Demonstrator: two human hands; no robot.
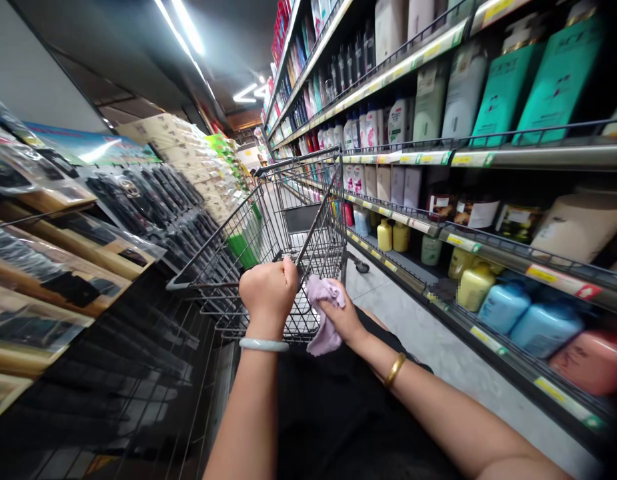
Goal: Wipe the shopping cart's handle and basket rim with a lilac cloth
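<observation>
Shop aisle, clock positions read from the middle of the shopping cart (302,219), which stands dead ahead of the wearer, dark wire, its basket flaring toward 8 o'clock. Left hand (268,290) at 7 o'clock: fist clenched, thumb up, at the cart's near side; seems to grip a dark bar there, bits of it visible by the knuckles, the rest hidden under the fingers. Pale bracelet (264,345) on that wrist. Right hand (345,321) at 5 o'clock, just beside the cart's near end, grasping a crumpled lilac cloth (322,333) between thumb and fingers; the cloth's lower end hangs loose toward 6 o'clock. Gold bangle (395,370) above that wrist. Black garment (348,420) across the wearer's lap at 6 o'clock. Long shelf unit (528,158) from 12 round to 4 o'clock, price tags along its rails: teal pump bottles (558,83) at 2 o'clock; on the bottom shelf, between 3 and 4, a yellow bottle (475,287), blue bottles (503,307) and a red bottle (592,360). Grey floor (403,313) at 4 o'clock. Black packaged goods (143,200) hang at 9, stacked patterned boxes (173,140) at 10. Ceiling lights (188,27) at 11. Outer edges blurred; most labels unreadable.
</observation>
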